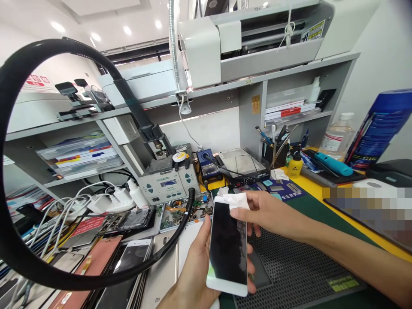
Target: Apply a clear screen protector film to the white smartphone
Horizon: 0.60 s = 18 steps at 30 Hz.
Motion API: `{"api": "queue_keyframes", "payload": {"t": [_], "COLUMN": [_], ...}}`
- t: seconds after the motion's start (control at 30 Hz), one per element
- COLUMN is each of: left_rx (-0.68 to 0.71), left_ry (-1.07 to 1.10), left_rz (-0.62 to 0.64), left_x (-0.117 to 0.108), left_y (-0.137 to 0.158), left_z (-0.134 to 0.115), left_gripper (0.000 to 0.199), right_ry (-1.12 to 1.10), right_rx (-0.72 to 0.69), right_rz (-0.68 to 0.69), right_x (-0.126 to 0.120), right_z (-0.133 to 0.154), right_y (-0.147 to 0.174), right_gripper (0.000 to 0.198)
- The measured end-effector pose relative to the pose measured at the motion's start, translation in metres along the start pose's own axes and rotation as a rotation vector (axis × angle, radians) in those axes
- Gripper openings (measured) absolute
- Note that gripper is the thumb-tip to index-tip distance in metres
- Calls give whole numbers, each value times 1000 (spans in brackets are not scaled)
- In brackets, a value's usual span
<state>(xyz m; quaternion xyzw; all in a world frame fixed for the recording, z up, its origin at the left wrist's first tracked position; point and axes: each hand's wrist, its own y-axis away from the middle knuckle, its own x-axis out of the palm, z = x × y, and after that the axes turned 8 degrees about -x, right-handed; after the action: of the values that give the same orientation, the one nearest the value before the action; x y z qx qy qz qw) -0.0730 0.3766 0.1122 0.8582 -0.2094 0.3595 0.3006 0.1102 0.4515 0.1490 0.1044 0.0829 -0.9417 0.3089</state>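
Observation:
A white smartphone [227, 249] with a dark screen is held upright, tilted slightly, above the work mat. My left hand [196, 266] grips it from below, thumb along the left edge and fingertips showing past the right edge. My right hand [257, 214] pinches a white tissue [237, 200] against the top right part of the screen. Smudges or streaks show down the right side of the glass. The tissue covers the phone's upper right corner.
A black hose [174, 240] loops from the hot air station [167, 184] across the left. Several phones and a tray of small parts [174, 214] lie there. Behind stand a flat heating plate [241, 163], tool holder [275, 152] and yellow bottle [294, 165]. A perforated black mat [296, 266] lies right.

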Motion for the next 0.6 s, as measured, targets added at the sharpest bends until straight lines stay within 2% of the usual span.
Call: {"api": "queue_keyframes", "payload": {"t": [0.07,0.23,0.3,0.43,0.47,0.53,0.6], "left_rx": [-21,-129,-141,-147,-149,-145,-162], "left_ry": [-8,-28,-20,-6,3,9,-8], "left_rz": [-5,3,4,7,2,-5,10], "left_x": [-2,-8,-10,-11,-11,-12,-14], "left_y": [-1,-4,-5,-5,-5,-5,-7], "left_z": [-1,-4,-3,0,0,0,-1], "left_gripper": [89,97,97,91,88,83,83], "right_ry": [19,238,298,422,469,553,561], "right_rx": [-41,-199,-222,-153,-138,-139,-144], "right_rz": [-92,-463,-428,-83,-63,-137,-231], "right_x": [-2,-11,-11,0,2,6,6], "right_z": [1,8,12,15,14,11,7], "right_y": [0,2,5,13,14,14,13], "right_gripper": [38,40,41,33,28,27,52]}}
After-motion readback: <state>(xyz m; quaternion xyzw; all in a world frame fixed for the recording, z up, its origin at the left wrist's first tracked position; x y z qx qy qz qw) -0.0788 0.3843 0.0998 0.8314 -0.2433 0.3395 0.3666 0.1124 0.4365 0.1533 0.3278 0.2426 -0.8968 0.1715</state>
